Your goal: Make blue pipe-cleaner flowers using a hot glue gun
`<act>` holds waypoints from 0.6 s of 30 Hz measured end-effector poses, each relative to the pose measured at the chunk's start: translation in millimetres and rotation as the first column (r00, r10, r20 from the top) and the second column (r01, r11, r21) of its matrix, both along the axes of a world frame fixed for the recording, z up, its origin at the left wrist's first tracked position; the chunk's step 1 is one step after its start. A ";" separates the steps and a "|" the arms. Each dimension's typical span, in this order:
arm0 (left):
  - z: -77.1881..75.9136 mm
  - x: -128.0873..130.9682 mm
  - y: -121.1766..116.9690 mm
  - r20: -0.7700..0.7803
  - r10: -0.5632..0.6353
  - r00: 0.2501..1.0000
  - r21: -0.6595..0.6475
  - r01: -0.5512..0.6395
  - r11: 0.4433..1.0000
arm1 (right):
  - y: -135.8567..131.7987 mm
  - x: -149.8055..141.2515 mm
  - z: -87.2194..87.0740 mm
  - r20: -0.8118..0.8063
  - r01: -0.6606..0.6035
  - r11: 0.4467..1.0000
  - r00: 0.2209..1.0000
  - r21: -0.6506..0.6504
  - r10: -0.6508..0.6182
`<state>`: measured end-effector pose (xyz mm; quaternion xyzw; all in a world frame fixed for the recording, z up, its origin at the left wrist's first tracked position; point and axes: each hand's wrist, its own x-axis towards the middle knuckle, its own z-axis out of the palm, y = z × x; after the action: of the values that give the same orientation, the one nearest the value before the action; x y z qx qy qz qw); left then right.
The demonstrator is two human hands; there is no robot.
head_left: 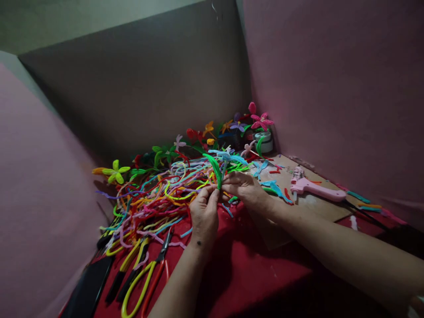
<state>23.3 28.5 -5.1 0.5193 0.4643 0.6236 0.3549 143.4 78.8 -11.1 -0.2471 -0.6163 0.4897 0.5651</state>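
Observation:
My left hand [203,212] and my right hand [243,187] meet above a red cloth [251,269]. Both pinch a pipe-cleaner flower: a green pipe-cleaner leaf [214,170] arches up from my left fingers, and a light blue pipe-cleaner flower [228,157] stands above my right fingers. Just behind the hands lies a heap of loose coloured pipe cleaners [159,194].
Finished pipe-cleaner flowers [260,120] stand along the back, some in a white cup [266,142]; a lime flower [115,173] lies at left. A pink glue gun [314,189] rests on brown cardboard [318,207]. Pliers and scissors [142,269] lie front left. Board walls enclose the space.

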 end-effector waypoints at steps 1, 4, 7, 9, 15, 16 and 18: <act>-0.4 -0.4 0.9 0.008 -0.024 1.000 -0.002 0.024 1.000 | 0.7 -0.6 -1.5 0.010 0.021 0.999 1.000 0.026 -0.022; -0.9 -0.5 4.1 0.089 -0.114 0.990 -0.019 0.116 0.993 | 2.4 -1.2 -4.5 0.054 0.100 0.989 0.993 0.109 -0.107; -0.9 0.5 5.5 0.100 -0.146 0.984 -0.032 0.150 0.988 | 1.9 -0.8 -4.6 0.085 0.136 0.979 0.985 0.151 -0.149; -0.7 0.5 4.9 0.079 -0.122 0.989 -0.043 0.125 0.991 | 0.5 -0.3 -3.5 0.113 0.134 0.974 0.981 0.181 -0.156; 1.7 -2.3 2.4 0.107 -0.140 0.984 -0.093 0.150 0.984 | -2.6 0.9 0.6 0.192 0.123 0.952 0.965 0.280 -0.181; 2.4 -2.6 2.6 0.122 -0.158 0.980 -0.096 0.170 0.981 | -3.0 1.0 0.8 0.191 0.117 0.955 0.966 0.272 -0.173; 3.8 -3.3 3.1 0.157 -0.184 0.970 -0.120 0.204 0.972 | -3.6 1.1 0.3 0.181 0.107 0.965 0.972 0.240 -0.152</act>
<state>19.9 31.6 -1.3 0.4904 0.4252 0.5890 0.4814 144.5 75.2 -10.9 -0.2678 -0.7043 0.3502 0.5565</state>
